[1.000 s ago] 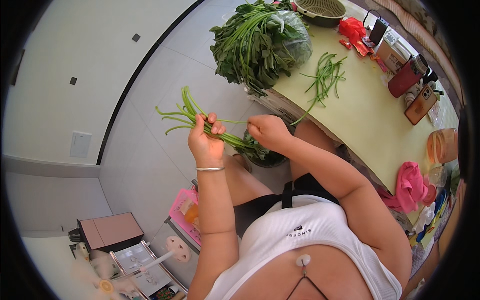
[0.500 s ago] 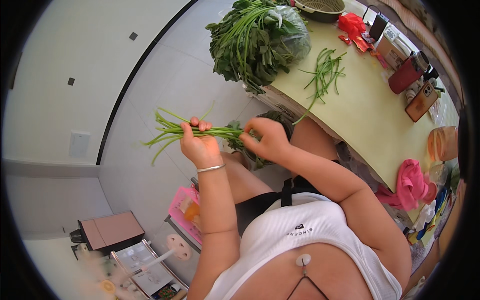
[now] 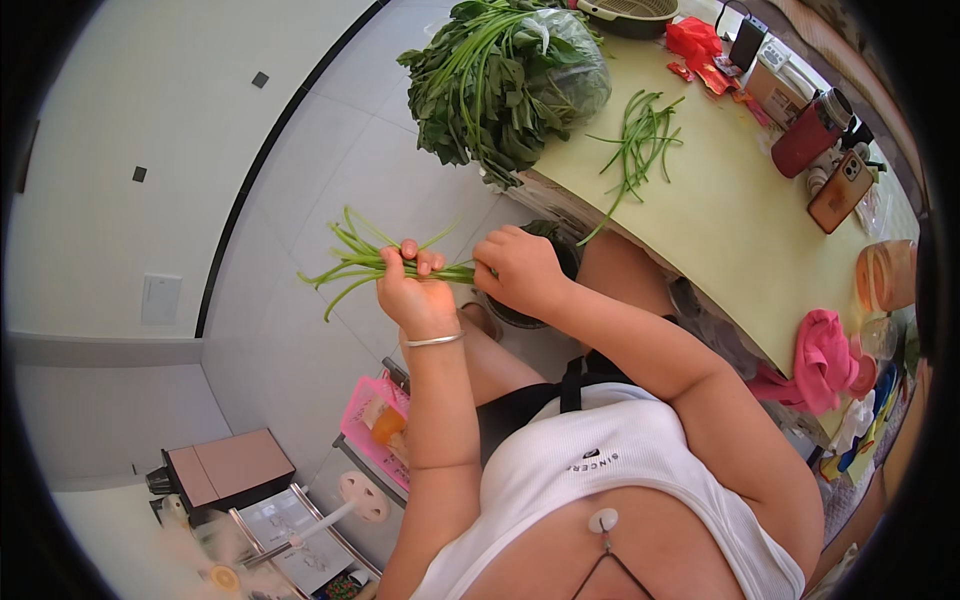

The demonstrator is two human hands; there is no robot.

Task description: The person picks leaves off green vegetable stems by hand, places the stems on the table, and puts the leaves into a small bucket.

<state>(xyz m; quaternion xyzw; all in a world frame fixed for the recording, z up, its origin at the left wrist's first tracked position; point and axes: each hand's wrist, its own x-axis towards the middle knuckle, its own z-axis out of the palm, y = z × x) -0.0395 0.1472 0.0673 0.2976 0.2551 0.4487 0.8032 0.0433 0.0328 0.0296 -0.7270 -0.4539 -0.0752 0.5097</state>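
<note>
A bunch of thin green vegetable stems [image 3: 350, 262] lies across my left hand [image 3: 418, 300], whose fingers are closed around it; the loose ends fan out to the left. My right hand [image 3: 525, 272] has its fingers closed on the other end of the bunch, which it mostly hides. Beneath and behind that hand is a dark bin [image 3: 571, 262], with some green leaves showing at its top. Trimmed green stems [image 3: 640, 145] lie loose on the pale yellow tabletop [image 3: 720, 235]. A big leafy bunch of greens [image 3: 470, 95], partly in a clear plastic bag [image 3: 572, 72], rests at the table's far left corner.
On the table's far and right sides stand a strainer basket [image 3: 632, 14], a red wrapper [image 3: 697, 42], a red flask [image 3: 806, 135], a phone [image 3: 840, 192] and a pink cloth [image 3: 822, 362]. A pink basket [image 3: 368, 405] sits by my left forearm.
Both hands and the stems have shifted slightly right. My right hand has closed over the end of the bunch, and the leaves that showed beside it are out of sight.
</note>
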